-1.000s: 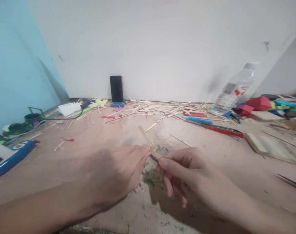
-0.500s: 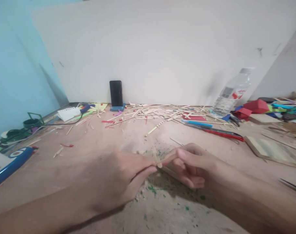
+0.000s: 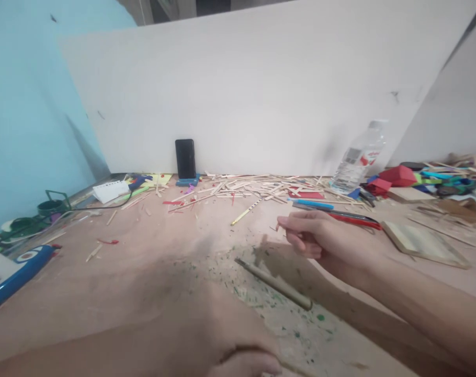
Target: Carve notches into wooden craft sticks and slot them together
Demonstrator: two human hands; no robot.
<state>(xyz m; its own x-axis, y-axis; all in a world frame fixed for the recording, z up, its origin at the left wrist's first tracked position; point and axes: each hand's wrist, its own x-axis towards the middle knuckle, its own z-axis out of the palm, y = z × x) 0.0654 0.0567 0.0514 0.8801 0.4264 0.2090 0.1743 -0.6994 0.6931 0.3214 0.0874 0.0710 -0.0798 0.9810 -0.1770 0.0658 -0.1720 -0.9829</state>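
Observation:
My right hand [image 3: 316,233] is raised over the right middle of the table, thumb and forefinger pinching a small piece of wooden stick [image 3: 278,226]. Low in the view and blurred, my left hand [image 3: 238,335] is closed; a thin wooden stick [image 3: 295,368] sticks out past its fingertips, partly cut off by the frame's lower edge. Between the hands, a slim craft knife [image 3: 277,285] with a dark, narrow tip lies on the table among green crumbs. Just beyond, a pale stick with dark bands [image 3: 246,212] points towards me.
Many loose wooden sticks [image 3: 257,184] lie along the back board. A phone [image 3: 185,158] stands upright there. At right are a tilted plastic bottle [image 3: 358,159], a blue pen [image 3: 312,203], a red-handled tool [image 3: 359,220] and a wooden block [image 3: 424,243]. A blue-edged object [image 3: 22,267] sits at left.
My hands were together at the stick and have parted. The left came down towards me, the right moved up and slightly right with a small piece. The craft knife is now uncovered.

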